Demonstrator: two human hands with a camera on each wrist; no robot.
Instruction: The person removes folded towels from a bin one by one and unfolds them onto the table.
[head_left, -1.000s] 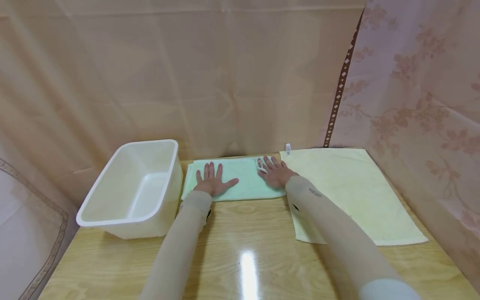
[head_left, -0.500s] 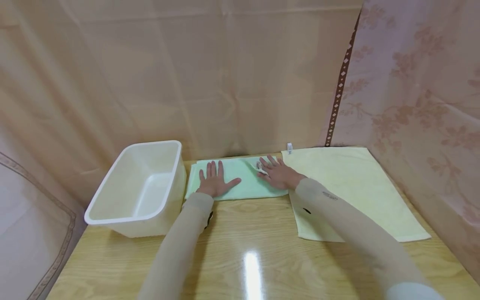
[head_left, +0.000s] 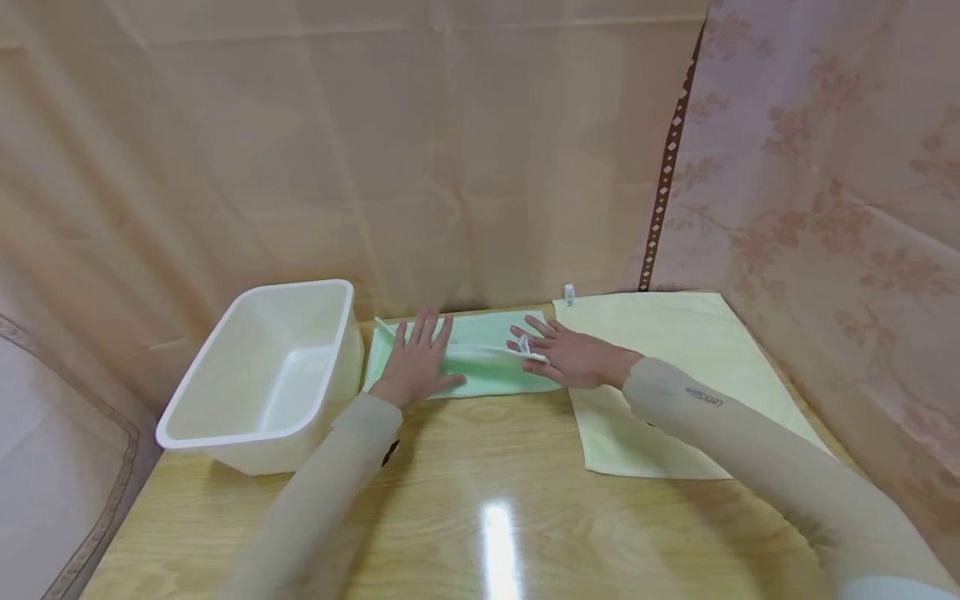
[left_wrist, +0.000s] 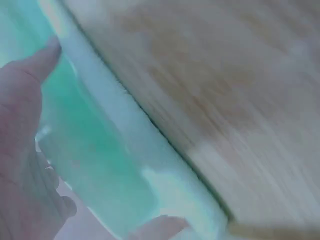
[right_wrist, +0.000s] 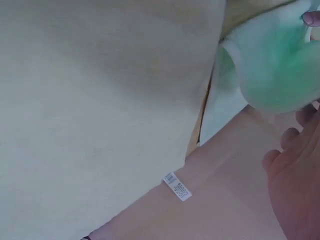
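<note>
A mint-green towel (head_left: 495, 379) lies folded in a strip along the back of the table. Across its middle a layer stands partly raised, its pale edge running between the two hands. My left hand (head_left: 415, 367) touches the towel's left part, fingers straight and spread, thumb pointing right. At the right end is my right hand (head_left: 577, 358), fingers extended and spread beside a small white tag (head_left: 523, 342) on the raised edge. The right wrist view has the curled-up green layer (right_wrist: 280, 65) between thumb and fingers. Much of the left hand's fingers is cut off or blurred in the left wrist view.
A pale yellow towel (head_left: 652, 333) is spread flat on the right. On the left stands a white plastic basin (head_left: 251, 433). Bare wooden table (head_left: 442, 483) lies in front, and a beige curtain (head_left: 405, 150) hangs right behind.
Earlier both hands lay on the flat green towel. A layer has since risen from near the tag across to the left. The right hand has shifted slightly toward the person.
</note>
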